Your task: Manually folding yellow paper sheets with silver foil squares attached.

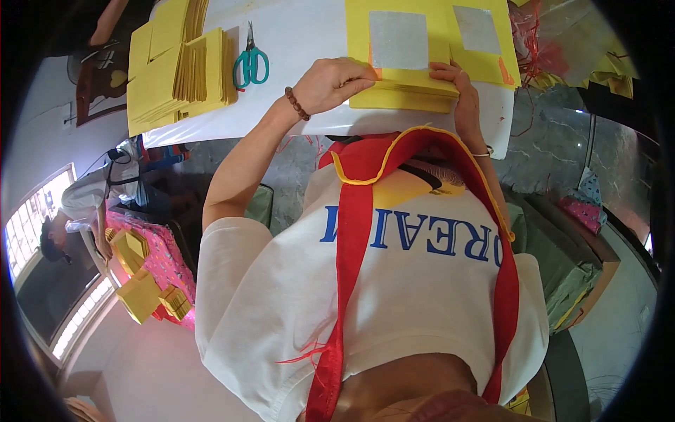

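On the white-covered table I have a stack of yellow paper sheets [401, 102], the top ones bearing a silver-grey rectangle [399, 41] and an orange mark. The near edge of the top paper is folded or raised between my hands. My left hand [334, 83], with a brown bead bracelet at its wrist, grips the paper's left corner by the orange mark. At the right edge, my right hand [462, 95] has its fingers bent over the paper; part of its grip is hidden. More yellow paper [485, 67] with a silver-grey patch lies just beyond that hand.
Teal-handled scissors [250, 63] lie left of my hands, beside bundles of folded yellow paper [176, 74]. Red strings and clear plastic [541, 35] sit off the table's right side. At far left, another person [98, 190] stands by a pink-covered table [165, 246] with yellow paper stacks.
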A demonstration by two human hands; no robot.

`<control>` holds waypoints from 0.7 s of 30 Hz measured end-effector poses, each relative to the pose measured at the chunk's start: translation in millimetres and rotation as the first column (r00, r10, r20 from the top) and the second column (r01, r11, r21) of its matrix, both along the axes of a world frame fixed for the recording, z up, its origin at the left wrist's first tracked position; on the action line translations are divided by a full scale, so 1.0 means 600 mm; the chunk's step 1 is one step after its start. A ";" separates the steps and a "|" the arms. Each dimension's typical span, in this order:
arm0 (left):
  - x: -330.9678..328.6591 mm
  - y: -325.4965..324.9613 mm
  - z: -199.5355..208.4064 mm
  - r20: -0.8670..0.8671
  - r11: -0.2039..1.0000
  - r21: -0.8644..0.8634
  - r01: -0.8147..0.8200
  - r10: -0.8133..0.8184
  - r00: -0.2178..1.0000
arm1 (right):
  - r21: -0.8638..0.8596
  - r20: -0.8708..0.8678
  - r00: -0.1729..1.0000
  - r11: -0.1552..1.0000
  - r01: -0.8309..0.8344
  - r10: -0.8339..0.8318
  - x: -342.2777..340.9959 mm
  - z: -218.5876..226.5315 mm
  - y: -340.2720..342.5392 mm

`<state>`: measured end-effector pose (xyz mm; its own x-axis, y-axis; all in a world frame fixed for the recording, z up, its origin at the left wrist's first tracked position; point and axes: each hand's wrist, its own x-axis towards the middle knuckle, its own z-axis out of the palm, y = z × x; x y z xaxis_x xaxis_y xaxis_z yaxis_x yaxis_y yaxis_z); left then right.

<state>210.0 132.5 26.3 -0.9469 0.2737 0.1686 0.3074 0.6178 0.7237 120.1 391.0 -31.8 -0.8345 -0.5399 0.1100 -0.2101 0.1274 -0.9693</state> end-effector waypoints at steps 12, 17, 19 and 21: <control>-0.041 -0.028 0.003 0.534 0.960 0.280 -0.014 -0.143 0.834 | -0.082 0.078 0.997 0.996 0.035 -0.028 0.000 -0.004 -0.004; -0.061 -0.032 0.006 0.582 0.945 0.327 0.008 -0.208 0.786 | -0.021 0.112 0.992 0.998 0.058 -0.055 0.000 -0.005 -0.002; -0.065 -0.037 -0.004 0.617 0.938 0.347 0.021 -0.245 0.748 | -0.033 0.086 0.996 0.999 0.038 -0.035 -0.001 -0.007 -0.002; -0.069 -0.037 -0.011 0.604 0.937 0.348 0.033 -0.251 0.756 | -0.027 0.097 0.995 0.999 0.034 -0.031 -0.002 -0.007 0.000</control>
<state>168.6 110.4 19.8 -0.8174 0.4530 -0.3559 -0.2198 0.3259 0.9195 118.9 391.0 -36.3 -0.8590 -0.5101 0.0430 -0.1114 0.1044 -0.9883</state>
